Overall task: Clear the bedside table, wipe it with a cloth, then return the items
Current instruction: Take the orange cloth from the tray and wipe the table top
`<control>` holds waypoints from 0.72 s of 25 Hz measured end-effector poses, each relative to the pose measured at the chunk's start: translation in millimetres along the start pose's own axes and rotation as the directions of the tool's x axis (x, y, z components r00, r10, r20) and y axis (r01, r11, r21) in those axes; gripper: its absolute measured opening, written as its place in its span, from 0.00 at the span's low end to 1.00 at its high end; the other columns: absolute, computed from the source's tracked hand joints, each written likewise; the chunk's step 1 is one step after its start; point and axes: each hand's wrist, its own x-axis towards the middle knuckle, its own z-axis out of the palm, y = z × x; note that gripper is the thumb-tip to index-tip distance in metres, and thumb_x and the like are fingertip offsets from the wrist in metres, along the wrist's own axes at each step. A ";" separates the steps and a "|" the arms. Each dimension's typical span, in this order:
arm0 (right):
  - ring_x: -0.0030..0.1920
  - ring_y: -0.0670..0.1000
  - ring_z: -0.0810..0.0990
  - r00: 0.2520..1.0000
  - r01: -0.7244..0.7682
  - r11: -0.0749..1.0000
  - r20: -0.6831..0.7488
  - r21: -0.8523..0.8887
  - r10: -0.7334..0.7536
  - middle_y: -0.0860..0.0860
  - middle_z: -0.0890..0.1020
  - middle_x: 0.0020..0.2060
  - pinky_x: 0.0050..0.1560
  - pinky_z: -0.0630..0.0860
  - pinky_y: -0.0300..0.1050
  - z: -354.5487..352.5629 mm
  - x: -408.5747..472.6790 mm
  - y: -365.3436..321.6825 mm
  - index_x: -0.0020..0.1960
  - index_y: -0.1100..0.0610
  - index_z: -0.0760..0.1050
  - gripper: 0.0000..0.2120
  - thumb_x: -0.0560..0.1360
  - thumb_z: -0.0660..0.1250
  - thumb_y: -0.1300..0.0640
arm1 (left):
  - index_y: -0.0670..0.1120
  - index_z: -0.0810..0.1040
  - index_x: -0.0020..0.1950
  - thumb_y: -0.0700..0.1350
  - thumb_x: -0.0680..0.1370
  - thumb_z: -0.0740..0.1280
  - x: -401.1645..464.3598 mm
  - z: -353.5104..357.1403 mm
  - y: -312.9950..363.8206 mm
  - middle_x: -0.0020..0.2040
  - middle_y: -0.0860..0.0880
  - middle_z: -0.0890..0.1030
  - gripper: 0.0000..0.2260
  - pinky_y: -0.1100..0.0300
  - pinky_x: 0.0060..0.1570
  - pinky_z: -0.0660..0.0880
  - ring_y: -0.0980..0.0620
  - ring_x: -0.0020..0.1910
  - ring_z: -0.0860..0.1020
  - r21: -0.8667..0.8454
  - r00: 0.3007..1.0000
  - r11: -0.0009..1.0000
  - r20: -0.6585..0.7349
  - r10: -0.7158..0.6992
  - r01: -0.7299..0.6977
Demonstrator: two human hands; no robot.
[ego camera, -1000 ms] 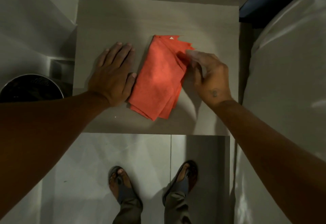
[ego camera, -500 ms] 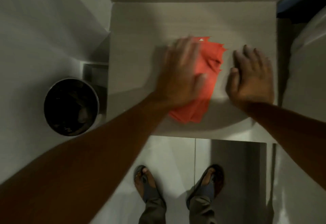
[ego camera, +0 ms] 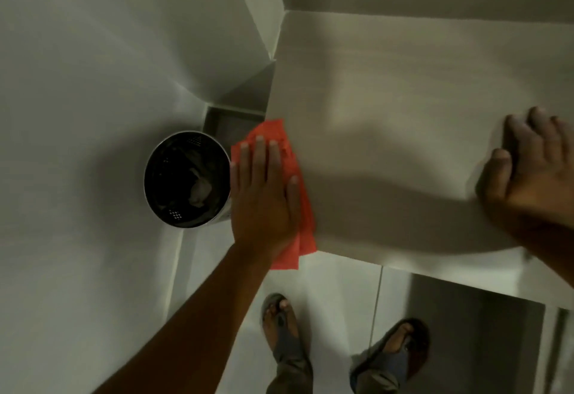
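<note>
The table (ego camera: 419, 108) is bare; your left hand (ego camera: 264, 198), fingers flat together, presses the cloth (ego camera: 302, 210) at its left edge. Your right hand (ego camera: 534, 182) rests open, fingers slightly apart, at the right edge. Wiping is underway; returning the items remains.

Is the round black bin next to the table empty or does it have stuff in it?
Not empty. The bin stands open-topped on the floor, and pale crumpled rubbish shows at its bottom. What exactly it is, I cannot tell.

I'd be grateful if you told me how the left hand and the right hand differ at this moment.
The left hand presses flat on the red cloth at the table's left edge; the right hand rests on bare tabletop near the right edge. The left hand lies beside the bin; the right hand is far from it. Both are open, palm down.
</note>
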 end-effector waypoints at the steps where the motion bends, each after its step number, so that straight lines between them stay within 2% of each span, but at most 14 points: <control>1: 0.77 0.63 0.64 1.000 0.003 1.000 0.006 -0.011 -0.003 0.62 0.69 0.75 0.78 0.58 0.61 -2.4 1.6 -1.6 0.76 0.58 0.64 0.27 0.82 0.50 0.46 | 0.41 0.62 0.80 0.54 0.84 0.53 -0.3 -1.3 14.2 0.81 0.39 0.62 0.27 0.38 0.79 0.54 0.38 0.82 0.55 -0.012 0.999 0.999 0.018 0.052 -0.051; 2: 0.77 0.63 0.64 1.000 0.000 1.000 0.009 -0.024 0.000 0.62 0.69 0.75 0.77 0.58 0.61 -3.3 3.1 -1.4 0.76 0.58 0.64 0.27 0.82 0.50 0.46 | 0.41 0.62 0.80 0.54 0.84 0.53 -1.9 -1.8 35.2 0.81 0.39 0.63 0.27 0.38 0.79 0.54 0.38 0.82 0.56 -0.046 0.983 0.983 0.026 0.180 -0.179; 4: 0.77 0.62 0.64 1.000 -0.013 1.000 0.019 -0.026 0.013 0.62 0.69 0.75 0.77 0.58 0.62 -1.7 3.5 -0.6 0.76 0.58 0.65 0.27 0.82 0.50 0.46 | 0.43 0.64 0.79 0.54 0.83 0.53 3.9 1.0 77.7 0.80 0.41 0.65 0.26 0.40 0.78 0.55 0.39 0.81 0.58 -0.112 0.893 0.890 0.039 0.448 -0.442; 5: 0.77 0.62 0.64 1.000 -0.016 1.000 0.020 -0.026 0.016 0.62 0.69 0.75 0.77 0.58 0.62 -0.8 3.4 -0.1 0.76 0.58 0.65 0.27 0.82 0.50 0.46 | 0.44 0.66 0.79 0.54 0.83 0.54 19.1 3.5 92.5 0.80 0.43 0.66 0.26 0.42 0.78 0.56 0.40 0.81 0.60 -0.121 0.855 0.850 0.016 0.518 -0.513; 9: 0.78 0.63 0.63 1.000 -0.003 1.000 0.020 -0.013 0.003 0.61 0.68 0.76 0.77 0.59 0.63 2.8 2.5 4.0 0.77 0.57 0.64 0.28 0.81 0.49 0.45 | 0.45 0.71 0.76 0.53 0.80 0.57 124.9 1.5 107.8 0.77 0.45 0.71 0.26 0.44 0.77 0.58 0.41 0.78 0.65 -0.075 0.858 0.856 -0.007 0.513 -0.512; 11: 0.77 0.63 0.62 0.999 -0.040 0.999 0.032 0.032 0.039 0.61 0.67 0.76 0.77 0.59 0.64 1.6 2.6 1.0 0.76 0.57 0.64 0.28 0.81 0.50 0.45 | 0.46 0.68 0.78 0.54 0.80 0.55 178.7 -4.5 85.9 0.78 0.46 0.70 0.27 0.45 0.77 0.57 0.42 0.78 0.65 -0.001 0.905 0.906 0.023 0.424 -0.424; 13: 0.77 0.64 0.62 0.999 -0.051 0.998 0.019 0.037 0.051 0.61 0.67 0.76 0.77 0.59 0.65 1.1 2.9 -2.1 0.76 0.57 0.65 0.28 0.81 0.50 0.45 | 0.47 0.65 0.79 0.55 0.82 0.53 207.8 -8.8 54.9 0.79 0.46 0.68 0.27 0.46 0.78 0.58 0.42 0.79 0.64 0.038 0.940 0.940 -0.032 0.340 -0.339; 15: 0.77 0.63 0.63 0.999 -0.027 1.000 0.017 0.008 0.027 0.61 0.68 0.75 0.77 0.59 0.64 0.0 3.3 -1.0 0.76 0.57 0.65 0.28 0.81 0.50 0.45 | 0.45 0.62 0.81 0.55 0.84 0.50 184.5 -8.7 36.1 0.81 0.44 0.64 0.27 0.44 0.79 0.56 0.41 0.81 0.59 -0.009 0.944 0.945 -0.027 0.327 -0.328; 18: 0.78 0.63 0.63 0.999 -0.021 1.000 0.028 0.005 0.021 0.62 0.69 0.75 0.77 0.59 0.64 -3.1 4.7 -2.3 0.76 0.57 0.65 0.28 0.81 0.50 0.45 | 0.46 0.53 0.83 0.57 0.84 0.48 47.8 -8.6 32.7 0.84 0.44 0.53 0.29 0.39 0.79 0.51 0.41 0.83 0.47 -0.012 0.916 0.923 0.117 0.383 -0.384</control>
